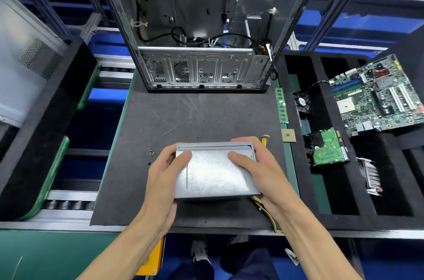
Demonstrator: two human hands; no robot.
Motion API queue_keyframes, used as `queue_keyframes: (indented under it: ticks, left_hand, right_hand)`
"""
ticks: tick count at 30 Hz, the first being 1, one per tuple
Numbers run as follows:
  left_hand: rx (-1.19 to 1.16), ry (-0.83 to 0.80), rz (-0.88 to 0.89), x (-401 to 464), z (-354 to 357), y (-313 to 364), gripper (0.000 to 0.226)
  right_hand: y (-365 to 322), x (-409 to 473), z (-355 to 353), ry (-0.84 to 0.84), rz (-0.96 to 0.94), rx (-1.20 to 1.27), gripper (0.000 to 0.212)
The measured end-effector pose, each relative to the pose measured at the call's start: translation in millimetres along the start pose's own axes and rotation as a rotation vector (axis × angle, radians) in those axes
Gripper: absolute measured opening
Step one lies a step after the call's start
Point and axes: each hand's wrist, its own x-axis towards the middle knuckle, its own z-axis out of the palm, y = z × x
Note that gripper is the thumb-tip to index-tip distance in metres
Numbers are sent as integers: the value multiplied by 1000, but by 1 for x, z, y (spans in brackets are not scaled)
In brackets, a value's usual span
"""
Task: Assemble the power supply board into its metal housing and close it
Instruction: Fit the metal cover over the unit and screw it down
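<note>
A grey metal power supply housing [213, 172] sits low over the dark mat, its flat lid facing up. My left hand [163, 178] grips its left side, thumb on the lid. My right hand [259, 172] grips the right side, thumb on the lid and fingers curled over the far corner. Yellow and black wires [267, 215] trail out from under the housing's near right corner. The board inside is hidden. A few small screws [150, 153] lie on the mat just left of my left hand. A yellow-handled screwdriver [265, 140] shows behind my right hand.
An open computer case [202, 66] stands at the back of the dark mat [183, 114]. On the right lie a memory stick [281, 105], a processor chip [288, 135], a fan [302, 102], a hard drive [327, 147], a motherboard [376, 96] and a heatsink [371, 175]. A side panel [25, 61] leans at left.
</note>
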Motion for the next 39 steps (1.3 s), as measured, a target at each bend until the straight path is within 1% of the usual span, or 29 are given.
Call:
queue_keyframes:
  ticks: [5,11,14,19,22,25,28,32,33,35,37,39]
  left_hand:
    - [7,26,-14,1,1,-1,28]
    - [44,45,-24,1,4,2,28]
    - [46,71,-14,0,7,2,28]
    - [56,122,-8,1,11,3,15]
    - [75,125,-16,0,11,6,23]
    - [143,103,-15,-1,10,8,27]
    - [205,100,-56,2,11,8,29]
    - [237,122,-54,5,13,11,23]
    - [232,131,-48,5,13,10,20]
    - [220,144,-31,3,13,10,12]
    - [211,163,-22,0,14,9,15]
    - [192,177,-14,-4,15,8,15]
  right_hand:
    - [0,1,3,39,-2,0,16]
    - [0,4,8,88,30,-67,9]
    - [1,6,10,97,26,-71,10]
    - [1,9,11,91,-5,-72,12]
    - [0,8,12,90,-40,-81,14]
    - [-1,4,13,84,-84,-134,21]
    - [0,2,9,71,-75,-227,28]
    - [2,-2,-6,-110,-11,-155,53]
    - [2,-3,-8,-134,-4,-149,55]
    - [3,-2,-8,-129,4,-147,48]
    - [3,0,-5,-88,21,-149,36]
    - [3,3,-2,-50,15,-187,29]
